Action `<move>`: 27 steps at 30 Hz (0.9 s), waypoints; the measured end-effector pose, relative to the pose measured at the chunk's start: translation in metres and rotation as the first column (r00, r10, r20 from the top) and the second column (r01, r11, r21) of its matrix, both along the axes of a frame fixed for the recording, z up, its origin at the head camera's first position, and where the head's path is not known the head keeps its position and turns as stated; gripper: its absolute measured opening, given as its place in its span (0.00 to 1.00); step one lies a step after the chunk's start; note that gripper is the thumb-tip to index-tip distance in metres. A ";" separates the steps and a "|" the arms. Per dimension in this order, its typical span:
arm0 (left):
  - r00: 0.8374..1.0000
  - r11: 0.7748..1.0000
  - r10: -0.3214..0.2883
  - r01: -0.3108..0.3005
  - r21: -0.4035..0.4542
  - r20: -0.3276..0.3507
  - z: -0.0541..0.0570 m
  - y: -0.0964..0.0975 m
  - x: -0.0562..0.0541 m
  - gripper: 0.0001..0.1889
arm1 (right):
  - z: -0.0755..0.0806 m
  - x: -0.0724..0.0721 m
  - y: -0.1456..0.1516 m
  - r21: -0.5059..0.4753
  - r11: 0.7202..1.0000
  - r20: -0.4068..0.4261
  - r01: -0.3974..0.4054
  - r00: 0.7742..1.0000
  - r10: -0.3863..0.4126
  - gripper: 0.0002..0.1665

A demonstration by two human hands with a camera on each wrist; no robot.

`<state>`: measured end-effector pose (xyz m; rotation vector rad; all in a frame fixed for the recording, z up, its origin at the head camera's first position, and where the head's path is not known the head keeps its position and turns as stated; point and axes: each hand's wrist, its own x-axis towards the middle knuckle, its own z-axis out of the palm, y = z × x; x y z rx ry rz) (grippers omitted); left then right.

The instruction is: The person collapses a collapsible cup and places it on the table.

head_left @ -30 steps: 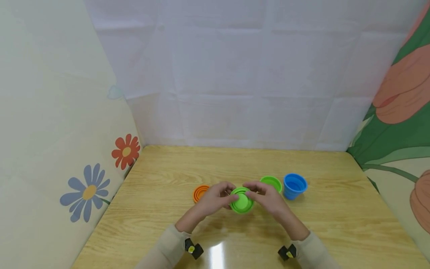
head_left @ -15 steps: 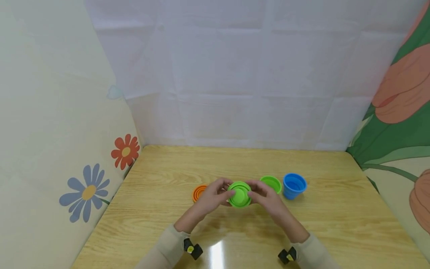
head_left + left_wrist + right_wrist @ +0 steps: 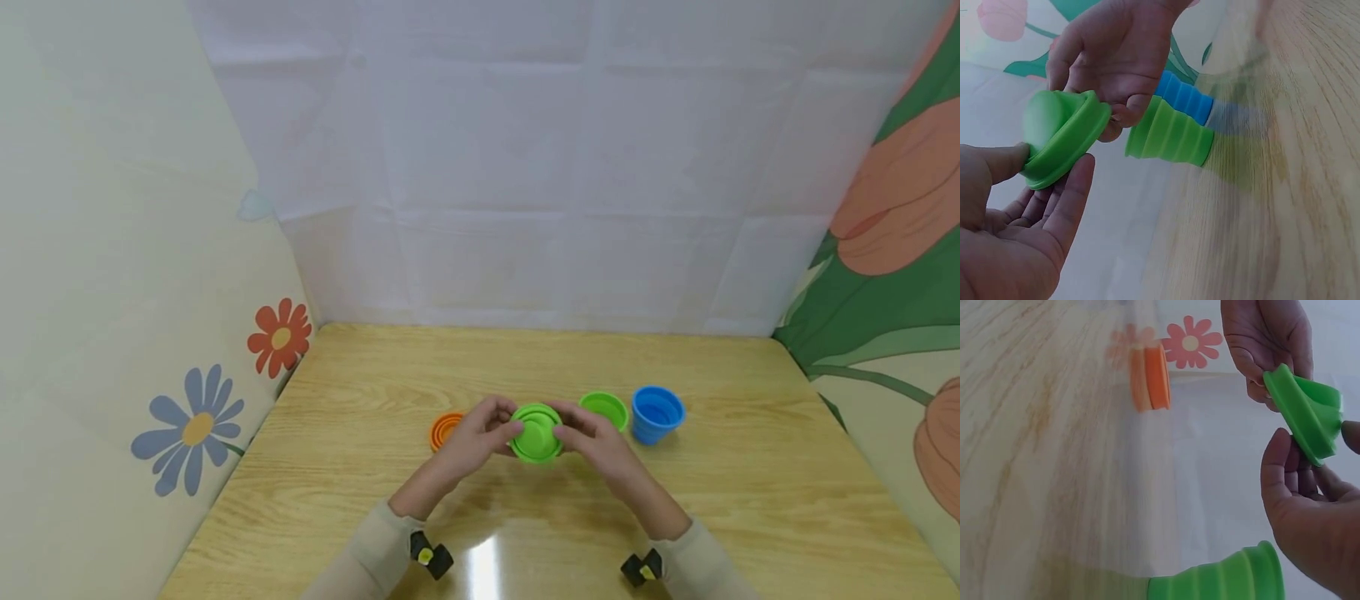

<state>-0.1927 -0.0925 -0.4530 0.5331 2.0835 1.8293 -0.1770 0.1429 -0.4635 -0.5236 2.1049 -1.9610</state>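
A green collapsible cup (image 3: 537,435), mostly folded flat, is held above the table between both hands. My left hand (image 3: 477,435) pinches its left rim, thumb on the near face and fingers behind. On the opposite side my right hand (image 3: 595,437) grips the rim the same way. In the left wrist view the held green cup (image 3: 1063,134) has its middle bulging unevenly out of the ring. Behind my right hand stands a second green cup (image 3: 604,407), extended and partly hidden. Beside it is an extended blue cup (image 3: 658,414).
A flattened orange collapsible cup (image 3: 444,429) lies left of my left hand, partly covered by it. The wooden table (image 3: 420,367) meets a white cloth backdrop (image 3: 480,167) at the back. Flower-patterned cloths hang at both sides.
Both hands have raised the held green cup slightly and turned its face. Its middle now bulges out more on one side. The other cups have stayed in place.
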 end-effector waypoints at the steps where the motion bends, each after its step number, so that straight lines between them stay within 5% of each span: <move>1: 1.000 1.000 0.007 -0.007 0.012 0.005 0.000 0.000 0.000 0.18 | 0.000 0.000 0.000 -0.018 1.000 -0.003 -0.012 1.000 0.012 0.29; 16: 0.999 1.000 -0.010 0.011 -0.021 0.049 -0.003 -0.002 -0.003 0.23 | -0.002 -0.001 0.000 -0.028 0.999 -0.011 -0.041 0.999 0.041 0.31; 27: 0.990 0.995 -0.101 0.101 0.006 0.099 -0.002 -0.003 -0.003 0.20 | 0.000 -0.002 0.005 0.004 0.994 0.010 -0.113 0.994 0.113 0.34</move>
